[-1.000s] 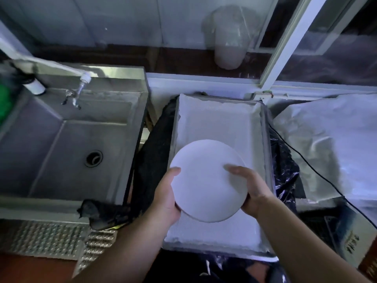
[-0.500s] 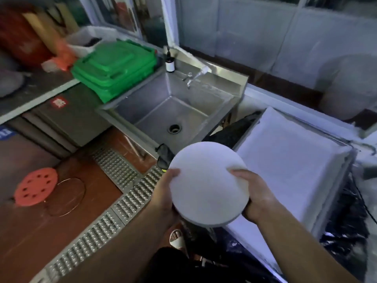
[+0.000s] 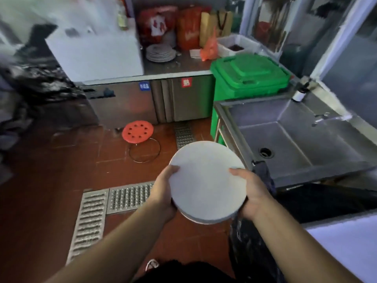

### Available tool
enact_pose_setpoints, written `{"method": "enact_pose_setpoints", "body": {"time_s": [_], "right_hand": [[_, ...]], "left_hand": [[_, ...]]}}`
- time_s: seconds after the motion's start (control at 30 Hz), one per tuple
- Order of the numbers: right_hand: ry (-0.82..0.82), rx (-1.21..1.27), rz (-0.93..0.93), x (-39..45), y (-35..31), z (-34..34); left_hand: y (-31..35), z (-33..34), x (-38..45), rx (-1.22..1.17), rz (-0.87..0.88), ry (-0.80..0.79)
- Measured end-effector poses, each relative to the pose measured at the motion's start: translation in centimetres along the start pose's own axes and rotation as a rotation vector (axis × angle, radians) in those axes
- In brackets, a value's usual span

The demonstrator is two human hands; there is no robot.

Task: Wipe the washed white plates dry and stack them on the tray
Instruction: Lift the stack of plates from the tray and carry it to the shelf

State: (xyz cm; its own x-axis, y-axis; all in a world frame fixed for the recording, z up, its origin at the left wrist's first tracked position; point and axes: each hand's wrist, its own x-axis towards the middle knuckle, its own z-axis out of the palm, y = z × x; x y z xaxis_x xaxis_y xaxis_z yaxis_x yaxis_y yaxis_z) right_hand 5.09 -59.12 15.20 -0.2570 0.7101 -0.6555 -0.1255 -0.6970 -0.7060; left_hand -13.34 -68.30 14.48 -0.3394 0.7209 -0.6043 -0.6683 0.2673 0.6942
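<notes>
I hold a round white plate (image 3: pixel 205 180) in front of me, above the red floor, with a second rim showing under its near edge. My left hand (image 3: pixel 164 190) grips its left edge, thumb on top. My right hand (image 3: pixel 252 192) grips the right edge the same way. A white corner of the cloth-lined tray (image 3: pixel 346 242) shows at the lower right. Several more white plates (image 3: pixel 161 53) are stacked on the far steel counter.
A steel sink (image 3: pixel 295 144) stands to the right, with a green lidded bin (image 3: pixel 251 75) behind it. A red stool (image 3: pixel 137 130) and metal drain grates (image 3: pixel 122 199) are on the floor. Black plastic (image 3: pixel 251 242) hangs by my right arm.
The view has swung left, from the tray past the sink to the floor and far counter. Both hands keep their grip on the plate, which has left the tray.
</notes>
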Motion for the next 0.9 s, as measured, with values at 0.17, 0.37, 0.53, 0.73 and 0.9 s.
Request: {"method": "enact_pose_setpoints", "body": {"time_s": [0.17,0.37,0.53,0.73,0.9], "right_hand": [[-0.107,-0.106,0.010,2.6,1.8,11.7],[-0.260,-0.236,0.108,4.7,4.4,24.8],[-0.393,-0.326,0.132,6.9,6.3,34.4],[-0.571,-0.479,0.219,11.2,8.3,45.4],[-0.746,-0.619,0.280,15.0,9.1,55.4]], "left_hand": [[6.3,-8.9,1.0,-0.083,0.097,0.103],[12.4,-19.0,1.3,-0.204,0.175,0.236],[15.9,-26.1,2.2,-0.320,0.243,0.374],[20.0,-32.8,4.1,-0.458,0.297,0.536],[23.9,-37.3,6.4,-0.591,0.377,0.669]]}}
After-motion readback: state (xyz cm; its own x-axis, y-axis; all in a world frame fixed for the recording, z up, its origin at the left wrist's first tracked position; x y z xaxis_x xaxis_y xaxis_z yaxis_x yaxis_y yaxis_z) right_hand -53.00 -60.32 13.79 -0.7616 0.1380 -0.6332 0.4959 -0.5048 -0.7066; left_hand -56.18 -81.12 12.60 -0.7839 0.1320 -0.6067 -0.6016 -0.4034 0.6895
